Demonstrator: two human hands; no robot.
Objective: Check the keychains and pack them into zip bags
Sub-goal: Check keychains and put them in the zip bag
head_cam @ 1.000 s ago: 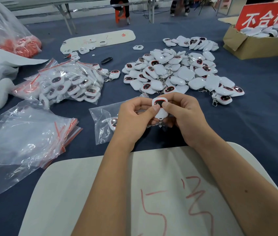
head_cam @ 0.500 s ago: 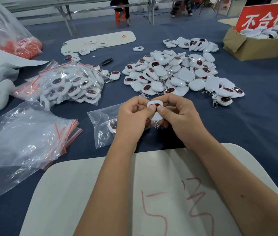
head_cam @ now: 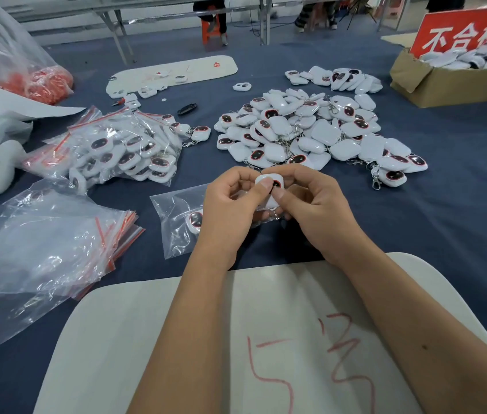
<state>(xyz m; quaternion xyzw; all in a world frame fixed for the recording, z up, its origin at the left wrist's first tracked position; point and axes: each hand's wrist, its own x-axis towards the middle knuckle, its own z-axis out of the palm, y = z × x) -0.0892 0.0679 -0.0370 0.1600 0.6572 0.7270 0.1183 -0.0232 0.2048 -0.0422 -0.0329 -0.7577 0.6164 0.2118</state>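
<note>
Both thumbs have slid onto the dark face of the keychain (head_cam: 269, 186) since a second ago, when that face showed clear between them; I judge the check is still under way and bagging has not begun. Left hand (head_cam: 230, 204) and right hand (head_cam: 317, 204) both pinch the small white rounded keychain, its metal clip hanging below the grip, with an open zip bag (head_cam: 173, 222) holding one piece just left of it and the unchecked pile (head_cam: 311, 132) beyond.
</note>
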